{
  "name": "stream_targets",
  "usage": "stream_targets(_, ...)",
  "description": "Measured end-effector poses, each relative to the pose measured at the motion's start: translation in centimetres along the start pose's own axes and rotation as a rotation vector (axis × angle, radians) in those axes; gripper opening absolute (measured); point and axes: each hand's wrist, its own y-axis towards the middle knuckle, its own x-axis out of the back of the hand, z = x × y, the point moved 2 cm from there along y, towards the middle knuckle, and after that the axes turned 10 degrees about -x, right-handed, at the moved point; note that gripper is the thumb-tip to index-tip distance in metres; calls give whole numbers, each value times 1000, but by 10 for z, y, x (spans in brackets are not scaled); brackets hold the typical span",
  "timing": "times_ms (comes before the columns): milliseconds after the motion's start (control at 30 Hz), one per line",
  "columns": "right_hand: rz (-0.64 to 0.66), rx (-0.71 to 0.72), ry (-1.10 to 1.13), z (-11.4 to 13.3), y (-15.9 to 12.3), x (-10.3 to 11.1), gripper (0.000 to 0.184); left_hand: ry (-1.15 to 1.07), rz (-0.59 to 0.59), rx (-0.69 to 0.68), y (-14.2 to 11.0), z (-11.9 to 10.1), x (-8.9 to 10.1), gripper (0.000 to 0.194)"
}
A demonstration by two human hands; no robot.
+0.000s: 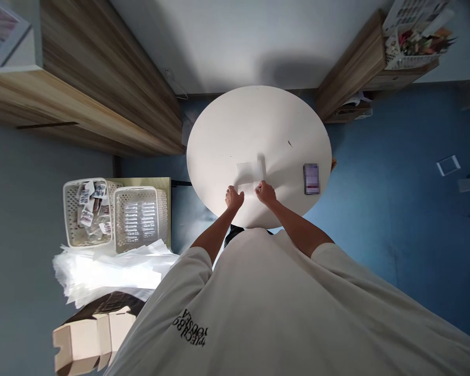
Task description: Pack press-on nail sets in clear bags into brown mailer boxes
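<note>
On the round white table, a thin, whitish, partly see-through sheet (244, 171) lies between my hands, looking like plastic film or a flat bag. Its right part (261, 168) stands up and throws a shadow. My left hand (234, 198) has its fingers curled at the sheet's near left corner. At the near right edge, my right hand (266, 193) is closed in a pinch on the sheet. The pale sheet barely stands out from the table, so its exact outline is unclear.
A phone (311, 179) lies at the right of the round table (254, 115). To my left stand a basket (68, 214) of small packets, a basket (162, 214) of clear packs, a white sheet pile (113, 269) and an open cardboard box (84, 342). Wooden cabinets flank the table.
</note>
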Motion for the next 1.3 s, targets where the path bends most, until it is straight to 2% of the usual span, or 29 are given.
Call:
stream_targets(100,0,-25,-14,3,1,-1,22,-138,19,38,7,4,-7,49)
stream_targets(300,-9,-40,-28,4,1,-2,20,-166,22,49,20,-1,-18,36)
stream_targets(400,-18,-31,-55,6,-2,-1,21,-205,53,122,20,-3,-18,31)
stream_targets(567,-60,97,-141,11,-8,-3,25,-364,79,173,15,-2,-15,41)
stream_targets(700,-49,205,-154,12,-8,-9,35,-384,108,87,13,-6,-12,23)
stream_targets(800,-31,211,-52,7,-3,-11,36,-405,113,12,12,-17,-11,15)
stream_targets(1000,53,119,373,-12,8,-8,36,-412,121,-43,11,-48,-18,16)
stream_targets(1133,-7,66,496,-20,11,-8,36,-401,123,-64,9,-59,-27,13)
stream_targets(1300,-94,20,500,-24,10,-10,37,-376,138,-131,4,-57,-29,22)
